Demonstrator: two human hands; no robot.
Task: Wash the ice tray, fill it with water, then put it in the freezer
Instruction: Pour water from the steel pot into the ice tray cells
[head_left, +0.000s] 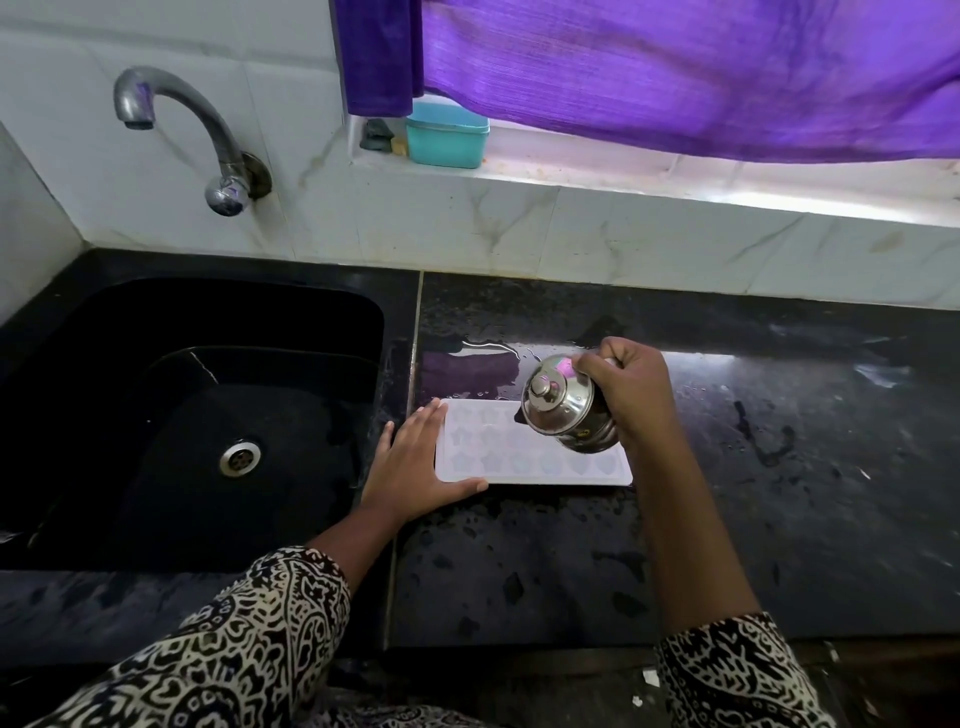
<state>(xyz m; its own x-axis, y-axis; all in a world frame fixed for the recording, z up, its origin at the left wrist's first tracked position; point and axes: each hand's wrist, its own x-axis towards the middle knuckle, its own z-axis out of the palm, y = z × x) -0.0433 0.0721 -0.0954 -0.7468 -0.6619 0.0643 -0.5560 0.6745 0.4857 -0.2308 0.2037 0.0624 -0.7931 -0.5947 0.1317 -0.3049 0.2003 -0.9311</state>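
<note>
A white ice tray (509, 457) with shaped cells lies flat on the wet black counter (753, 467), just right of the sink. My left hand (415, 462) rests on the tray's left end with straight fingers and the thumb along its front edge. My right hand (628, 389) grips a shiny steel jug (561, 410), which is tipped on its side over the right half of the tray, its lid and knob pointing left. The jug hides part of the tray's back right corner.
A black sink (156, 415) with a steel drain (240, 457) is to the left, under a curved steel tap (171, 104) on the tiled wall. A teal box (447, 135) sits on the window ledge below a purple curtain (675, 67). Water puddles lie behind the tray.
</note>
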